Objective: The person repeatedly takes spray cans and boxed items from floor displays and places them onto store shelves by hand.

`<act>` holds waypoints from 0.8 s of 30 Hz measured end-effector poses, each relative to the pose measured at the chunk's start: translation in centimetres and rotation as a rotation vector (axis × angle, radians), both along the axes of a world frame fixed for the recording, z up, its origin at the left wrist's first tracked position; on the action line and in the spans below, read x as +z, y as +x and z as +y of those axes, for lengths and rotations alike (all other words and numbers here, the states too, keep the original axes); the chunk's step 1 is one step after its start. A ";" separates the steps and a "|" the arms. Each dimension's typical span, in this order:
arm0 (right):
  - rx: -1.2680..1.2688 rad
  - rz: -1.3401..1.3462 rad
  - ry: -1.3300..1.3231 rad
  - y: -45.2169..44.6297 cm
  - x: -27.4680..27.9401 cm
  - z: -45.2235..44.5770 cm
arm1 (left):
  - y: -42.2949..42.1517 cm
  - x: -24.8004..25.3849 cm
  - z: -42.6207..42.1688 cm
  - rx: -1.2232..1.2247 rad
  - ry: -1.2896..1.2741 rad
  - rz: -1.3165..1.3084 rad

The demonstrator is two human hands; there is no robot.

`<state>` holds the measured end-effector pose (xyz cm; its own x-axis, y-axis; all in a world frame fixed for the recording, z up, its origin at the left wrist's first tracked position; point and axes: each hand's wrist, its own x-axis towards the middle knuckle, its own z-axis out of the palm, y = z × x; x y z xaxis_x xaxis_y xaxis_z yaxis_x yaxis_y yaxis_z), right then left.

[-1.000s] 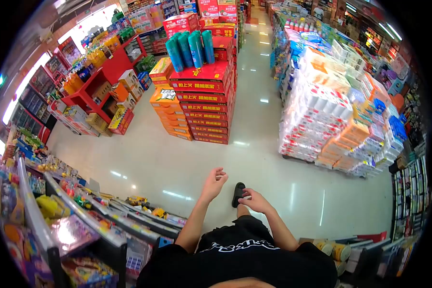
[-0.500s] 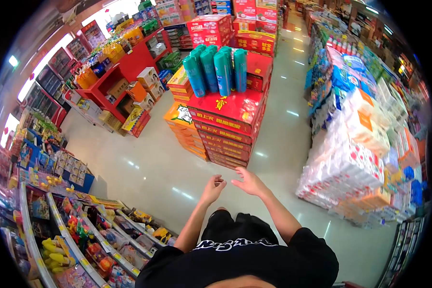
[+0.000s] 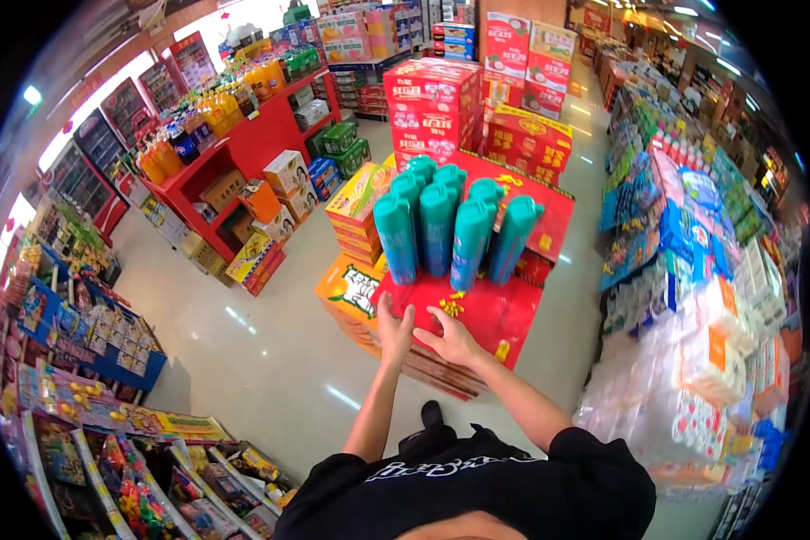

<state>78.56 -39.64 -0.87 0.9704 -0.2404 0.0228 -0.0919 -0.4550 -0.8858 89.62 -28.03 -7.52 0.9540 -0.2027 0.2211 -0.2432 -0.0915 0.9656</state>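
Several teal spray cans [image 3: 436, 229] stand upright in a cluster on a stack of red gift boxes [image 3: 490, 315] with gold characters. My left hand [image 3: 394, 331] reaches over the near edge of the stack, thumb and fingers apart, with nothing in it. Beside it, my right hand [image 3: 450, 337] is held out with its fingers spread, also holding nothing. Both hands are just short of the cans, palms turned partly toward each other. Whether either one touches the red box top, I cannot tell. An orange carton [image 3: 349, 290] adjoins the stack on the left.
Taller red cartons [image 3: 434, 103] rise behind the cans. Left is a red shelf unit [image 3: 243, 139] topped with drink bottles. Wrapped tissue packs [image 3: 679, 423] line the right side. Toy racks [image 3: 144, 477] fill the lower left, and shiny floor [image 3: 306, 360] runs between.
I have come closer to the red stack, so the cans appear larger and lower in view. Both hands have moved forward over the near edge of the boxes.
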 end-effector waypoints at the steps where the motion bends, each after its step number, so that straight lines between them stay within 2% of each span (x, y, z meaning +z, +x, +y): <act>1: -0.008 -0.005 -0.001 1.9 0.3 -0.7 | 1.7 0.4 -1.1 0.079 0.025 -0.073; 2: 0.004 0.005 0.087 3.5 0.6 -1.3 | 3.7 0.0 -2.3 0.114 0.025 -0.077; 5: 0.019 -0.126 0.046 7.4 -0.9 -2.4 | 7.3 -0.5 -4.9 0.145 0.094 -0.081; 7: 0.030 -0.119 0.041 8.6 -1.2 -2.8 | 8.5 0.2 -6.2 0.125 0.037 -0.015; 9: 0.055 -0.195 0.011 9.3 -2.1 -3.4 | 9.3 -0.4 -7.3 0.126 -0.011 0.083; 13: 0.156 -0.145 0.053 8.7 -2.7 -4.8 | 7.9 2.1 -7.5 0.259 0.106 0.126; 14: 0.170 -0.152 0.061 8.2 -2.4 -5.4 | 7.1 2.4 -7.4 0.289 0.179 0.140; 15: 0.187 -0.155 0.071 7.4 -2.0 -5.9 | 6.1 2.5 -7.2 0.262 0.096 0.128; 17: 0.200 -0.082 0.277 6.5 -4.2 -7.0 | 2.9 2.2 -6.7 0.231 -0.078 0.107; 21: 0.328 -0.073 0.344 3.0 -5.3 -9.2 | -6.5 3.9 -5.8 0.257 -0.085 0.195; 22: 0.408 -0.084 0.416 2.0 -6.1 -9.6 | -8.9 3.2 -5.5 0.252 -0.122 0.198; 23: 0.526 -0.012 0.470 1.1 -6.0 -10.1 | -11.8 4.8 -5.8 0.296 -0.118 0.202; 24: 0.626 0.108 0.567 -0.1 -4.8 -10.5 | -14.3 4.1 -5.7 0.343 -0.116 0.222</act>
